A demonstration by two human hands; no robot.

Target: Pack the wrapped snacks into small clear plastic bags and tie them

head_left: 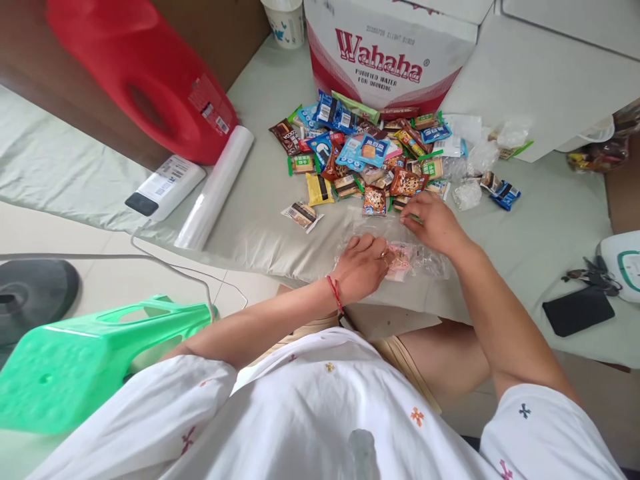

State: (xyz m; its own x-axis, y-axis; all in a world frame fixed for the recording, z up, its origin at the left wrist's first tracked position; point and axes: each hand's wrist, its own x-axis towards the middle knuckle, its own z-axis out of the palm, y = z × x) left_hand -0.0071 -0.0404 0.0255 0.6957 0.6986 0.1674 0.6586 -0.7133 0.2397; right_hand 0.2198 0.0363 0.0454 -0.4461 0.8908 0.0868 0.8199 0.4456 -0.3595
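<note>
Snack-packet pile (374,152): upper centre of frame. Clear plastic bag (431,264): centre, below pile. Left hand (363,268) on bag, right hand (435,223) at pile's edge; either grip's hold: cannot tell. Judgement: light left-hand pressure should steady bag.

A crumpled, clear plastic bag (421,259) with a pink patch (399,257) lies on the near side of a jumbled heap of small, brightly wrapped snacks (373,152).

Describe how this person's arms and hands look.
Short white sleeves carry small coloured motifs. The left hand has a red cord bracelet above it and apparently a ring; the right hand shows no jewellery.
</note>
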